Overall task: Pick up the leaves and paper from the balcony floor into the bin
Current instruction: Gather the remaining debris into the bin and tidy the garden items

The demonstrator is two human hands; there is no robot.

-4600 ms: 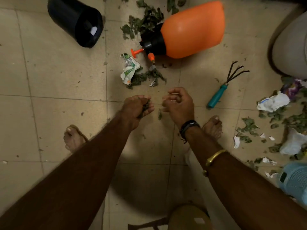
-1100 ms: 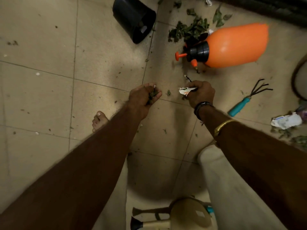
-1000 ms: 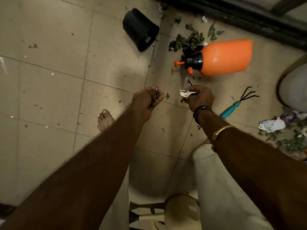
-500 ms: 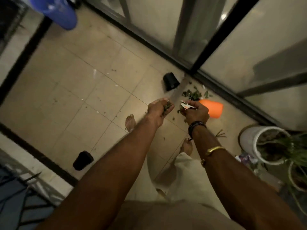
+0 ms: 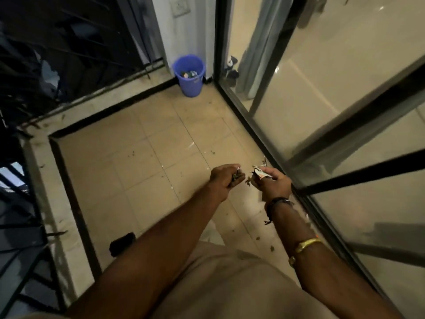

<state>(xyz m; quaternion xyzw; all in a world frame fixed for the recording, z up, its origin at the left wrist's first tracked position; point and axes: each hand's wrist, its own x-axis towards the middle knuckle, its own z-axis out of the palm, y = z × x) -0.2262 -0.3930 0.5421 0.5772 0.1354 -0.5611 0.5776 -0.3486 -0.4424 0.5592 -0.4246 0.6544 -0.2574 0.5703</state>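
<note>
Beige tiling covers the balcony floor (image 5: 142,157) in the head view. A dark railing (image 5: 69,54) stands beyond and to the left of the hands, and a glass sliding door (image 5: 322,100) runs along just right of the right hand.

The left hand (image 5: 226,178) is held out over the tiles, its fingers curled into a fist round a small bunch of dark leaves (image 5: 235,178) that poke out at the thumb side. The right hand (image 5: 274,184) is level with it, near it but not touching. Its fingers are closed on a crumpled piece of paper (image 5: 261,174), white with a touch of orange, which sticks out towards the left hand. A few leaf bits hang at its lower edge. A black wristband (image 5: 277,201) sits on the right wrist, and a gold bangle (image 5: 307,244) is further back on that forearm.

The blue bin (image 5: 189,74) stands upright in the far corner, straight ahead of the left hand and well apart from both. Some rubbish shows inside it.

Small leaf crumbs (image 5: 212,152) and a white scrap (image 5: 190,145) lie on the tiles ahead of the hands, with more crumbs beside the right forearm. A small black thing (image 5: 122,241) lies on the floor behind and left of the left hand, close to the kerb. It is too dim to tell what it is.
</note>
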